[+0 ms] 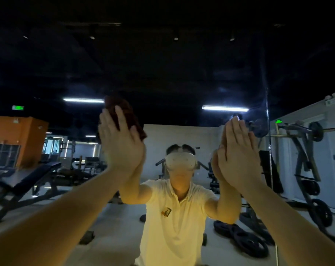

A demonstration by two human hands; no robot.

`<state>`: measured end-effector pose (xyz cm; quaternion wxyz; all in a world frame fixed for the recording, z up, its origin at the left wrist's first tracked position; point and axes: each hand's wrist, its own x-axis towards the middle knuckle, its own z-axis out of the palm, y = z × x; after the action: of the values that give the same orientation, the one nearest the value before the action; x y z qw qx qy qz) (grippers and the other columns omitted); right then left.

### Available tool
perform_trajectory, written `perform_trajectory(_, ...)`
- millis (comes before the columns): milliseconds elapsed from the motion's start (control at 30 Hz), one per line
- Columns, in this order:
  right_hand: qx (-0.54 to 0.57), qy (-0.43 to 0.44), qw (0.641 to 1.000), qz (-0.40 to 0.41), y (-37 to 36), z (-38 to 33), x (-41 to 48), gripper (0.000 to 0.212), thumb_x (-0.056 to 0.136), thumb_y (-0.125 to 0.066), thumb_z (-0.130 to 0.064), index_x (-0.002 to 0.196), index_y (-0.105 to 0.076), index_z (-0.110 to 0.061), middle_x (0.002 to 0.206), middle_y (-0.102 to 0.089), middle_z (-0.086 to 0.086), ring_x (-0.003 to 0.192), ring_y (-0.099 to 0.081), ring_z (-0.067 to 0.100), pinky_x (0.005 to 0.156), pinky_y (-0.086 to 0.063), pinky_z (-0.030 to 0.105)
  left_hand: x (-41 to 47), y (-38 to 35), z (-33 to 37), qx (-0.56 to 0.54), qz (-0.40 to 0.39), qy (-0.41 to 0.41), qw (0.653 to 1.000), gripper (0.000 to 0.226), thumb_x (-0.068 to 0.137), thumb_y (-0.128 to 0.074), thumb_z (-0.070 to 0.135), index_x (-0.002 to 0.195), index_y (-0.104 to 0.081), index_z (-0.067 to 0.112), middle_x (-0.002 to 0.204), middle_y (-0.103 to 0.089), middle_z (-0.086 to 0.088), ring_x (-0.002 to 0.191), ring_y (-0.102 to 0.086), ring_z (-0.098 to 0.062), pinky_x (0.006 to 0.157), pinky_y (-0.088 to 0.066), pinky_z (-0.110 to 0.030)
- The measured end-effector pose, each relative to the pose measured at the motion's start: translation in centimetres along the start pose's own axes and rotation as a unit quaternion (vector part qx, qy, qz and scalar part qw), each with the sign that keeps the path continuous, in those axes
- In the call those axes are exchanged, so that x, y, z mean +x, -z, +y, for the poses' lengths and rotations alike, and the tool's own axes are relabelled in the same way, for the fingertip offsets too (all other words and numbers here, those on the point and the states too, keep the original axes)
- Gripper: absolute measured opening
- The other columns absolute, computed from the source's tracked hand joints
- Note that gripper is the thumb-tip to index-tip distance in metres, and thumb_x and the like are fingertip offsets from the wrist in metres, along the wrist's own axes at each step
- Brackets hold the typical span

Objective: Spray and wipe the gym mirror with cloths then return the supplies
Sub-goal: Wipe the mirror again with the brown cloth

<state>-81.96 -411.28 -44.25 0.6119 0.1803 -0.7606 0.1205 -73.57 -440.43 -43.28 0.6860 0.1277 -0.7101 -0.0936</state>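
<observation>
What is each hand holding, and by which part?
Left hand presses a dark red-brown cloth flat to the mirror, covering its lower part, not gripping. Right hand lies flat too; a cloth under it cannot be told.

Dim gym — weight bench (pixel 34 177), plate-loaded machine (pixel 305 156), weight plates (pixel 245 240) on floor, wall mirror (pixel 182 77).

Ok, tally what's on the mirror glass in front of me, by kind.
Hands: 2, left hand and right hand, both flat.
Cloths: 1 sure, dark red cloth; pale scrap above the right fingertips is unclear.
Total: 3.
</observation>
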Motion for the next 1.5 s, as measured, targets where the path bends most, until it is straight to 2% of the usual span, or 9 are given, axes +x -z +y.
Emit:
perform_trajectory(233,0.006,0.061,0.997,-0.048,1.5,1.8,-1.2,0.071,0.101,-0.026,-0.035,0.164,-0.005,-0.012,0.172,0.003,0.006,0.159,0.009,0.02,0.129,0.001,0.044,-8.8,-4.5,13.2,-0.073,-0.065,-0.238,0.966,0.065,0.108,-0.03,0.036,0.166,-0.005,0.023,0.173,-0.004,-0.017,0.161,-0.002,-0.032,0.13,-0.012,-0.053)
perform_trajectory(333,0.023,0.056,0.996,-0.068,2.0,2.3,-2.0,0.075,0.1,-0.042,-0.021,0.164,-0.004,-0.014,0.171,0.006,0.001,0.158,0.01,0.015,0.129,0.004,0.04,-10.6,-4.8,13.0,-0.023,-0.109,-0.343,0.933,0.065,0.107,-0.028,0.037,0.166,-0.003,0.022,0.173,-0.009,-0.018,0.16,-0.006,-0.032,0.129,-0.017,-0.053)
perform_trajectory(400,0.024,0.062,0.996,-0.063,2.0,2.1,-2.7,0.073,0.099,-0.038,-0.031,0.164,-0.009,-0.012,0.172,0.0,0.004,0.158,0.007,0.017,0.128,0.002,0.041,-9.7,-3.5,10.0,0.009,-0.119,-0.374,0.92,0.073,0.106,-0.044,0.036,0.166,-0.003,0.027,0.173,-0.005,-0.015,0.16,-0.005,-0.032,0.129,-0.015,-0.053)
perform_trajectory(500,0.023,0.06,0.997,-0.034,1.8,1.5,-4.6,0.075,0.094,-0.021,-0.041,0.161,-0.026,-0.008,0.171,-0.018,0.013,0.158,-0.006,0.023,0.125,-0.007,0.045,-7.5,-0.9,2.8,0.043,-0.115,-0.288,0.95,0.089,0.097,-0.061,0.035,0.165,-0.006,0.026,0.173,-0.004,-0.013,0.158,-0.012,-0.036,0.125,-0.028,-0.055)
perform_trajectory(700,0.033,0.075,0.997,-0.002,0.9,1.0,-10.3,0.064,0.099,-0.037,-0.032,0.155,-0.038,-0.002,0.164,-0.032,0.021,0.152,-0.029,0.036,0.122,-0.023,0.052,-5.1,1.4,-3.2,0.029,-0.049,0.005,0.998,0.064,0.109,-0.027,0.037,0.166,-0.011,0.014,0.17,-0.011,-0.025,0.155,-0.019,-0.045,0.121,-0.03,-0.064)
perform_trajectory(967,0.056,0.078,0.989,-0.111,2.4,4.0,-13.9,0.078,0.093,-0.073,-0.026,0.158,-0.034,-0.007,0.162,-0.038,0.015,0.148,-0.041,0.03,0.119,-0.036,0.05,-19.7,-4.1,15.0,-0.033,-0.129,-0.209,0.969,0.074,0.106,-0.04,0.04,0.167,-0.003,0.021,0.173,0.001,-0.018,0.159,0.012,-0.03,0.129,-0.01,-0.052)
perform_trajectory(1167,0.058,0.081,0.991,-0.084,2.8,4.4,-15.7,0.054,0.1,-0.051,-0.024,0.15,-0.047,-0.005,0.156,-0.046,0.019,0.145,-0.045,0.034,0.12,-0.034,0.054,-19.4,-3.1,11.6,0.008,-0.176,-0.293,0.94,0.064,0.111,-0.027,0.039,0.167,0.0,0.024,0.174,0.006,-0.014,0.161,0.011,-0.027,0.131,-0.005,-0.05)
perform_trajectory(1333,0.046,0.045,0.996,-0.064,1.8,0.7,-17.2,0.059,0.098,-0.037,-0.03,0.152,-0.044,-0.006,0.162,-0.036,0.02,0.151,-0.033,0.035,0.123,-0.026,0.057,-19.7,0.1,-1.5,0.021,-0.14,-0.134,0.981,0.066,0.111,-0.034,0.041,0.167,-0.013,0.014,0.172,-0.005,-0.021,0.159,-0.011,-0.037,0.124,-0.027,-0.061)
perform_trajectory(1500,0.05,0.043,0.994,-0.085,0.7,-1.8,-21.4,0.063,0.097,-0.053,-0.021,0.157,-0.038,-0.008,0.167,-0.027,0.017,0.156,-0.022,0.032,0.125,-0.02,0.056,-22.6,0.3,-6.0,-0.006,-0.089,0.002,0.996,0.071,0.109,-0.027,0.045,0.165,-0.012,0.002,0.169,-0.009,-0.03,0.157,-0.016,-0.045,0.123,-0.023,-0.063)
